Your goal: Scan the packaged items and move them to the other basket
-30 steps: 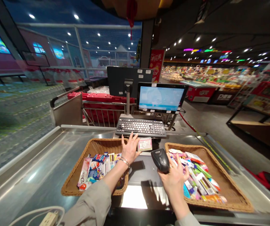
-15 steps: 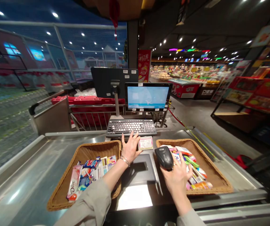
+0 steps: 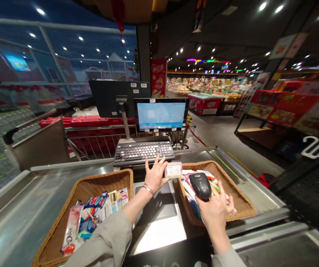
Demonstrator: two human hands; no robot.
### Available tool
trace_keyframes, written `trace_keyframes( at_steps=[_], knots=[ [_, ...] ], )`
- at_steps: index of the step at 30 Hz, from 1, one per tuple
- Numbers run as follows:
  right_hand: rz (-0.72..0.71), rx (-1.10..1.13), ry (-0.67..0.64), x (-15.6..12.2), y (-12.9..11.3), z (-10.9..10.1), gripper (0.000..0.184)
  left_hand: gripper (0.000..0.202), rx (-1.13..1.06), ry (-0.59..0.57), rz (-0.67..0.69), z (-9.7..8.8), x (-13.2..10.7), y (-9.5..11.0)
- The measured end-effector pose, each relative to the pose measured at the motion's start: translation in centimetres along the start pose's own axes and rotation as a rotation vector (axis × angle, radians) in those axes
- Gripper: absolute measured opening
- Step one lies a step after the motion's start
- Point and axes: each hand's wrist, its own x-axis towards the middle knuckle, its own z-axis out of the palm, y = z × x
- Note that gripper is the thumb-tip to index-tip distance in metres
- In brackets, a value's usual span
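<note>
On my left the left basket (image 3: 89, 182) sits slantwise on the metal counter (image 3: 17, 218), bright packets (image 3: 92, 213) heaped inside. Just to the right of its far corner is my left hand (image 3: 154, 176), held above the near edge of the keyboard (image 3: 144, 151), fingers spread towards the keys. Its thumb side grips the left end of a small box (image 3: 173, 170); the tips are partly hidden, so I judge the pinch more from how the box sits than from any contact I can make out. The box's long side runs left to right, its pale label turned up towards me, and its free end points right, to the far left corner of the right basket (image 3: 243, 205). Nearer to me and a little further right is the black scanner (image 3: 200, 185), its head slanting far and left, roughly towards the box, with a gap between them. So the box lies to the far left of the scanner: my left hand has it, and my right hand (image 3: 215, 209) is near but apart. That right hand is closed around the scanner's grip, most of which it covers, above the right basket and the packs (image 3: 186, 184) in it.
</note>
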Motion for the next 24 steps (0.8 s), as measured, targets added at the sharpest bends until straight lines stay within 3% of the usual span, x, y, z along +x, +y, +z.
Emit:
trace_keyframes(
  at_steps=[24],
  knots=[
    [0.213,-0.112,0.171,-0.6,6.8,-2.1,0.053,0.064,-0.152,-0.093,0.230,4.8,3.5,6.0]
  ],
)
